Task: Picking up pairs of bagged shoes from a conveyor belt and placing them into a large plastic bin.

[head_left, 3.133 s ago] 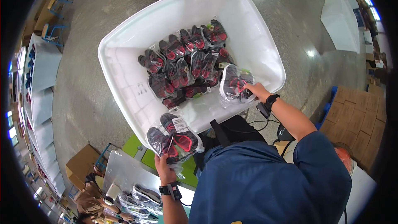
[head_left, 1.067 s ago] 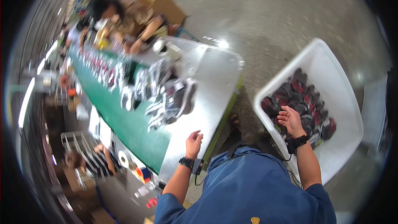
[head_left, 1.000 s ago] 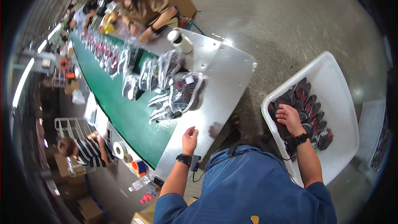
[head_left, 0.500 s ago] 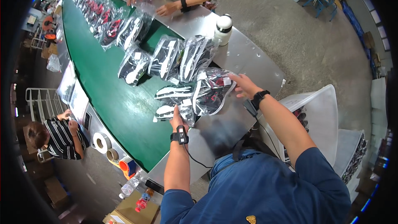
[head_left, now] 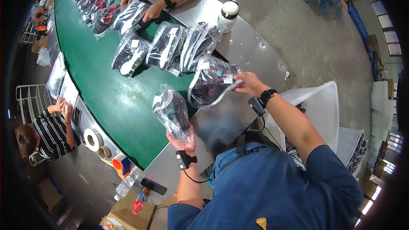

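Left hand [head_left: 182, 141]: fingers closed on lower end of bagged shoe pair [head_left: 172, 111], bag standing above fingertips over green belt [head_left: 106, 89] | Right hand [head_left: 251, 84]: fingers pinching edge of second bagged pair [head_left: 211, 86], bag lying left of fingers on steel table [head_left: 251, 51] | White bottle [head_left: 228, 15]: well beyond right fingers.

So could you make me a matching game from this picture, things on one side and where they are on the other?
Things:
1. clear plastic bag with dark and red shoes
2. white bottle with black cap
3. roll of pale tape
4. white plastic tub

Places:
A. on the steel table's far part
B. on the floor at the person's right
C. in the left hand
D. on the near steel edge, left of the green belt

Pairs: 1-C, 2-A, 3-D, 4-B
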The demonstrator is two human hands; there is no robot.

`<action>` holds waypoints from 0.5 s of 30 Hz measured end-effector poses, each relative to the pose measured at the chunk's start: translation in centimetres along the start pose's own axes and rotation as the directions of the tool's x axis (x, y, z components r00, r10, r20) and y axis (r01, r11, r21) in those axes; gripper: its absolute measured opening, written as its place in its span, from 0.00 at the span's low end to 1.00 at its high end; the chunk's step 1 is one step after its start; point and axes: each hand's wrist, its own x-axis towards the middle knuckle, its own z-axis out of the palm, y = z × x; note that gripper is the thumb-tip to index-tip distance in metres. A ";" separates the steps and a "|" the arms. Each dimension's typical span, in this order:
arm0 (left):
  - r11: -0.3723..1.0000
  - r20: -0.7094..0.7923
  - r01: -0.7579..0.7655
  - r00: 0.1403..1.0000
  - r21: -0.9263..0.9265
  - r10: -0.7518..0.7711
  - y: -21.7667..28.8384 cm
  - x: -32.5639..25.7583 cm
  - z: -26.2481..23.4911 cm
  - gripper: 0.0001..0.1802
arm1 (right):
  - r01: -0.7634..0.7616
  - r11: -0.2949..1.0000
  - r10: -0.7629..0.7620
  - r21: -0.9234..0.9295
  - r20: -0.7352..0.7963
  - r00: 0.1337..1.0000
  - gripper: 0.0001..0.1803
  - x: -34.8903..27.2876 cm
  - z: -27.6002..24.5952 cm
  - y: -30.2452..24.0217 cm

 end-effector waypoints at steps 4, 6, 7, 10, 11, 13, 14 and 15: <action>0.783 0.316 0.389 0.913 -0.485 -0.258 -3.9 -3.1 -3.8 0.32 | 0.066 0.986 -0.094 -0.156 -0.178 0.980 0.36 -0.9 -1.5 1.7; 0.804 0.257 0.475 0.878 -0.359 -0.404 -5.6 -4.8 -5.7 0.36 | 0.054 0.965 -0.108 -0.255 -0.202 0.973 0.39 -1.4 -2.1 1.8; 0.863 0.096 0.482 0.876 -0.150 -0.473 -5.8 -5.5 -7.0 0.35 | 0.051 0.938 -0.142 -0.341 -0.246 0.959 0.43 -1.4 -2.5 1.7; 0.720 -0.278 0.619 0.785 0.313 -0.554 -4.0 -5.1 -15.1 0.24 | 0.411 0.821 -0.485 -0.397 -0.103 0.868 0.47 2.5 -3.9 3.3; 0.683 -0.381 0.582 0.811 0.442 -0.445 -2.8 -6.3 -14.8 0.21 | 0.399 0.828 -0.475 -0.394 -0.116 0.872 0.47 2.9 -4.2 3.1; 0.506 -0.404 0.534 0.845 0.677 -0.350 0.6 -8.3 -14.7 0.16 | 0.500 0.442 -0.619 -0.745 0.150 0.771 0.53 3.8 -3.2 1.5; 0.441 -0.434 0.543 0.839 0.715 -0.329 2.2 -9.2 -15.1 0.13 | 0.501 0.454 -0.605 -0.737 0.157 0.781 0.53 3.1 -1.7 0.9; 0.439 -0.450 0.549 0.836 0.711 -0.315 3.8 -10.0 -15.3 0.13 | 0.515 0.421 -0.592 -0.746 0.205 0.780 0.53 1.9 0.1 -0.3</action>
